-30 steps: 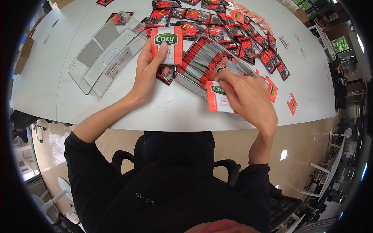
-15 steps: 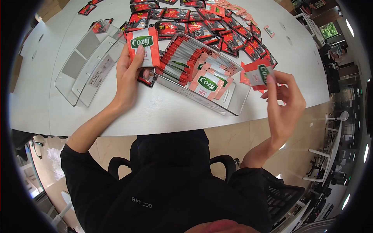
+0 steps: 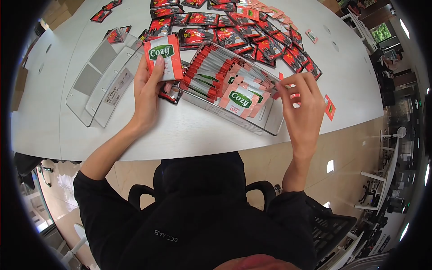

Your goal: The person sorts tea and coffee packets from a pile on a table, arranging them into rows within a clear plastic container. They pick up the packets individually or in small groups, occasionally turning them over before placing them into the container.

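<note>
My left hand (image 3: 150, 83) holds a red and white Cozy packet (image 3: 164, 56) upright, thumb across its front, left of the clear bin (image 3: 240, 123). Inside the bin stand a row of red and silver packets (image 3: 211, 67) and, nearer its right part, several pink Cozy peach packets (image 3: 240, 100). My right hand (image 3: 300, 101) is at the bin's right end, its thumb and forefinger pinched together near the rim. Whatever lies between those fingertips is too small to make out. Red packets show partly behind this hand, and one red packet (image 3: 330, 108) lies to its right.
An empty clear bin (image 3: 101, 85) with a label stands at the left. Many red and black packets (image 3: 202, 19) cover the back of the white table (image 3: 180, 144). Pink packets (image 3: 274, 13) lie at the back right. A chair arm (image 3: 261, 191) is below the table edge.
My right hand has moved left to the bin's end, and the red packet it held no longer shows in its fingers. My left hand has barely moved, still holding its packet.
</note>
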Demonstrator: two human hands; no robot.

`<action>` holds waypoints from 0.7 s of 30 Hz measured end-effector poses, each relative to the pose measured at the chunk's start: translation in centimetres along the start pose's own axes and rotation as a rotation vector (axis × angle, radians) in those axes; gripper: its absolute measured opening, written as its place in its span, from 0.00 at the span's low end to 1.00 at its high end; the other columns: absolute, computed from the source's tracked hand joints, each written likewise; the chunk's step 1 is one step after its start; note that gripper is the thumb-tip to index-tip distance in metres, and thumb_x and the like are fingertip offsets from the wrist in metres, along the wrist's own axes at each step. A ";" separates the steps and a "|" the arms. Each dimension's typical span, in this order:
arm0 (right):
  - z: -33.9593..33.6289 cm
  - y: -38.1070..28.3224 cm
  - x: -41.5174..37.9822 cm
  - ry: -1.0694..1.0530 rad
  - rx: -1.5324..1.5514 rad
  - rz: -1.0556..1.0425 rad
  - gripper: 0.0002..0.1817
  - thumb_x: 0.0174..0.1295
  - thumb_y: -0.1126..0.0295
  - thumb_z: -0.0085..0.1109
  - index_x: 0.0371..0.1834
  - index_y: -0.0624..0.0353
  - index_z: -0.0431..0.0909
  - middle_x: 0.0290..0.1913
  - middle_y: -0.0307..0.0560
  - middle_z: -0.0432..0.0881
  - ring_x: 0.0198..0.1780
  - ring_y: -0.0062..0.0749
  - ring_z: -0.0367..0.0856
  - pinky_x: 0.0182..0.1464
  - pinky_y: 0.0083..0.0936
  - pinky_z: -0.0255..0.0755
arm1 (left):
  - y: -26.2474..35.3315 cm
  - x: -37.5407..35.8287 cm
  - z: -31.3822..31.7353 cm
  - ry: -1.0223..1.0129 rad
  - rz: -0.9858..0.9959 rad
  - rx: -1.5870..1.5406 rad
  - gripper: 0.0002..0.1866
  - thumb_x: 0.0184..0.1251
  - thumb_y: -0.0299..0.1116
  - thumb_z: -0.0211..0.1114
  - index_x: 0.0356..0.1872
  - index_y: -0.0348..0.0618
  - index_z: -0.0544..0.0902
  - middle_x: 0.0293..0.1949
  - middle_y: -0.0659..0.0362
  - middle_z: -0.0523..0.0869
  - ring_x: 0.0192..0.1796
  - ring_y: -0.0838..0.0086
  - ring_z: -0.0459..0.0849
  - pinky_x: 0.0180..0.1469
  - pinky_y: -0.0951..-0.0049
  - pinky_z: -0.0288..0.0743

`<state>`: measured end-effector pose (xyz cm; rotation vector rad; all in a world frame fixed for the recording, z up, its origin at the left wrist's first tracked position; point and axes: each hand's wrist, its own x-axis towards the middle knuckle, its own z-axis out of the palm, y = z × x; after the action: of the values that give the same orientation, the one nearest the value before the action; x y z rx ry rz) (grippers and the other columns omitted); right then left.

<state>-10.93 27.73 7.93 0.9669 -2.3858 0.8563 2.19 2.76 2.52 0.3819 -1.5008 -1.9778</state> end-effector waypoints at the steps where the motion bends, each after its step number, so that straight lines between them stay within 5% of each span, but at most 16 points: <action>1: 0.0 0.4 -0.2 -0.014 0.000 0.001 0.06 0.57 0.77 0.70 0.34 0.59 0.80 0.35 0.40 0.82 0.27 0.30 0.83 0.28 0.26 0.72 | 0.0 0.0 0.0 0.002 -0.007 0.003 0.14 0.82 0.43 0.53 0.53 0.43 0.72 0.32 0.65 0.80 0.26 0.85 0.69 0.30 0.83 0.63; 14: -0.7 0.0 0.0 -0.067 -0.038 -0.095 0.12 0.53 0.75 0.73 0.42 0.54 0.86 0.35 0.37 0.83 0.40 0.33 0.75 0.45 0.32 0.66 | 0.1 0.0 0.1 0.001 0.005 0.009 0.14 0.82 0.43 0.53 0.54 0.43 0.72 0.33 0.65 0.80 0.26 0.86 0.69 0.29 0.83 0.63; 21: -0.5 1.4 0.3 -0.072 -0.160 -0.161 0.11 0.54 0.75 0.71 0.42 0.51 0.86 0.36 0.34 0.84 0.40 0.33 0.74 0.43 0.31 0.63 | -0.1 0.0 0.0 0.009 0.010 0.015 0.15 0.82 0.43 0.54 0.55 0.43 0.73 0.34 0.65 0.81 0.27 0.87 0.70 0.29 0.84 0.63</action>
<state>-12.12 28.70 7.94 1.1234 -2.3550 0.5715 2.15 2.79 2.38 0.3883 -1.5094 -1.9556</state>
